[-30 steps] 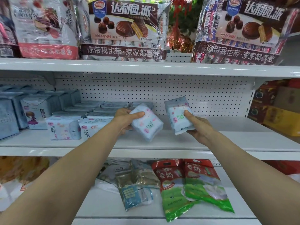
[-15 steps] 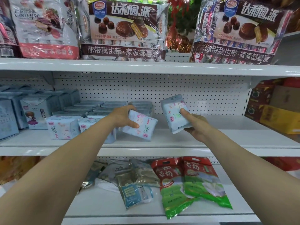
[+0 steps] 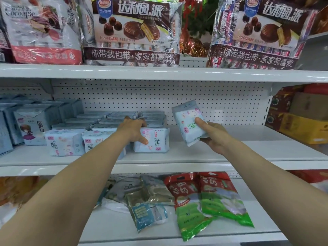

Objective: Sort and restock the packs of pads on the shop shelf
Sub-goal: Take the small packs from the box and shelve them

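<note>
The first pack (image 3: 157, 142) now lies on the middle shelf (image 3: 239, 153), at the right end of the front row (image 3: 65, 143); a moment ago it was tilted in the air. The left grip (image 3: 134, 132) holds it from above. The right grip (image 3: 213, 137) holds the second pack (image 3: 186, 124) raised just right of the row; I judge it goes next.

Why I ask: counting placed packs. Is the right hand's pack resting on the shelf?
No, the right hand holds its pack tilted in the air above the middle shelf.
</note>
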